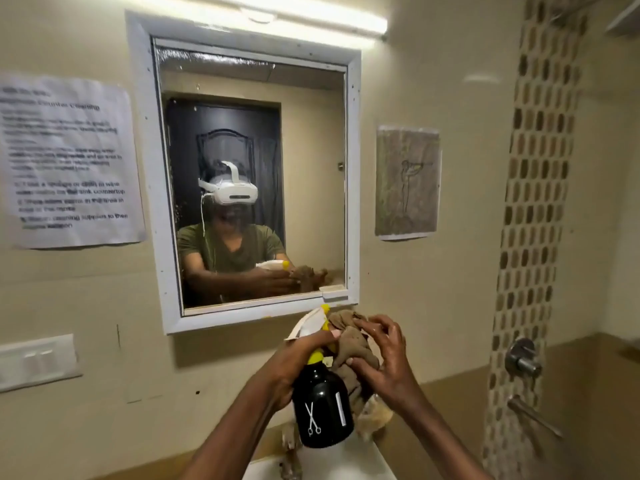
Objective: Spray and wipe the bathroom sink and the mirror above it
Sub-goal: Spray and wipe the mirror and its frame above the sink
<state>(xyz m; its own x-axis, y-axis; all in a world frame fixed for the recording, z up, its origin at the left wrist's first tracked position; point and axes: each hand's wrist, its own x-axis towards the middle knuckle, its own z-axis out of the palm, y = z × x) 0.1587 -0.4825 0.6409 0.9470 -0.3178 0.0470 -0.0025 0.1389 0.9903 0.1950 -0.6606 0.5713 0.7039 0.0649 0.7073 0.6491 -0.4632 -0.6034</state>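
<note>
Left hand (294,362) grips spray bottle (322,407); right hand (384,358) holds brown cloth (349,344), below mirror (252,181), above sink (346,462); paper notice (69,161) left.

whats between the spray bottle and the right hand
A bunched brown cloth, gripped by the right hand beside the black spray bottle; head view.
</note>
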